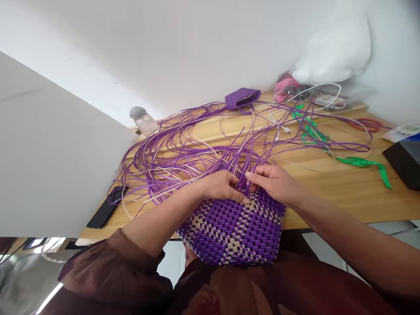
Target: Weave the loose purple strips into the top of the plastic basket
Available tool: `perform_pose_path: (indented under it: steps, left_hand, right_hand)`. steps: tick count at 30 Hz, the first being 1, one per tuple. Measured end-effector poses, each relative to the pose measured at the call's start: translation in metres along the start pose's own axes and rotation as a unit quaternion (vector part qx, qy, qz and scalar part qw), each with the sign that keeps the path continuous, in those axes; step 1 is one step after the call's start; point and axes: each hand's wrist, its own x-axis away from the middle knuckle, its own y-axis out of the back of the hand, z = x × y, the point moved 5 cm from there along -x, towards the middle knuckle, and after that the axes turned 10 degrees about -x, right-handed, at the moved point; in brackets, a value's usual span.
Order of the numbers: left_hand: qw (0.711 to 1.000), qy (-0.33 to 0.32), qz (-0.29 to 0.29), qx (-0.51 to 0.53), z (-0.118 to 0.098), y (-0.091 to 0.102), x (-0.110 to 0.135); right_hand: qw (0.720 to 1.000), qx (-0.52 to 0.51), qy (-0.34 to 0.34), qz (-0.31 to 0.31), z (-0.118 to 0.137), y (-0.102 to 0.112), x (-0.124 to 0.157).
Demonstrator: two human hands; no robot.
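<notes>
1. A wooden table (354,192) spans the scene.
2. Across it spread loose strands (146,153), purple and beige.
3. The woven piece (229,232), in the same colours, sits at the table's near edge, before the person's body.
4. The left hand (223,186) grasps its upper edge, thumb on the weave.
5. The right hand (275,181), just beside, pinches purple strands between thumb and fingers.
</notes>
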Motion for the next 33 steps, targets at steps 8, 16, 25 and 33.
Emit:
perform_pose_path:
  steps: [8,16,25,33]
  left_hand:
    - [0.996,-0.033,-0.029,0.072,0.002,-0.012,-0.001]
    - [0.987,-0.050,-0.064,0.138,0.001,-0.022,0.007]
    - [0.975,-0.078,-0.086,0.187,-0.006,-0.034,0.019]
    - [0.977,-0.067,-0.051,0.196,0.009,-0.033,0.017]
  right_hand:
    - [0.997,0.051,0.011,-0.049,-0.002,0.002,0.002]
    - [0.996,0.061,0.029,-0.061,0.005,-0.001,0.010]
    - [0.991,0.067,0.068,-0.096,0.007,0.001,0.022]
    - [0.958,0.113,0.246,-0.093,0.015,0.002,0.045]
